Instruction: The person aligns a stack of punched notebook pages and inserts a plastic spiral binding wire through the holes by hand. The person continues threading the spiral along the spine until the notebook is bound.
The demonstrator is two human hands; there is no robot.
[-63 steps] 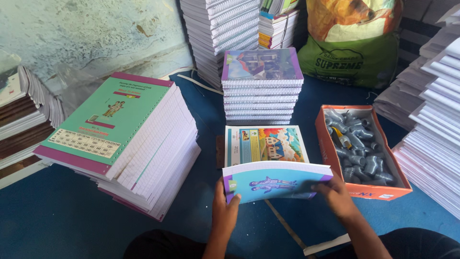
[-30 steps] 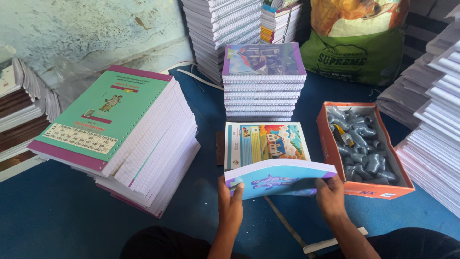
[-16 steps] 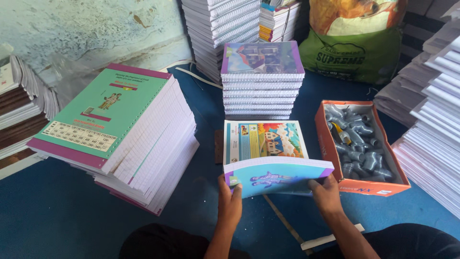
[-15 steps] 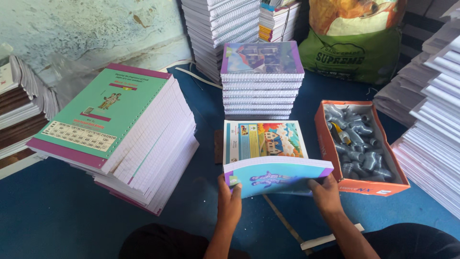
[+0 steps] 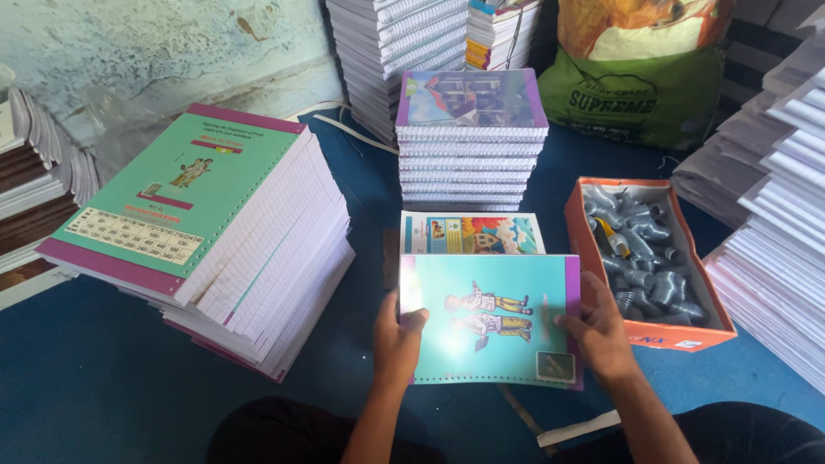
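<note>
I hold a teal notebook [image 5: 490, 318] with a purple spine strip and a cartoon of two children, its cover tilted up toward me. My left hand [image 5: 397, 337] grips its left edge and my right hand [image 5: 599, 326] grips its right edge. Just behind it a notebook with a colourful picture cover [image 5: 473, 233] lies flat on the blue floor. Beyond that stands a neat stack of notebooks [image 5: 471, 137] topped by a purple-bordered house picture.
A big leaning pile of green-covered notebook blocks [image 5: 206, 232] sits at my left. An orange box of grey spiral coils [image 5: 646, 249] is at my right. White paper stacks [image 5: 773, 206] line the right side, more stacks [image 5: 395, 43] and a green sack [image 5: 640, 73] stand behind.
The teal notebook, earlier held nearly edge-on and low, has been tipped up so its whole cover faces me. Both hands stayed on its side edges.
</note>
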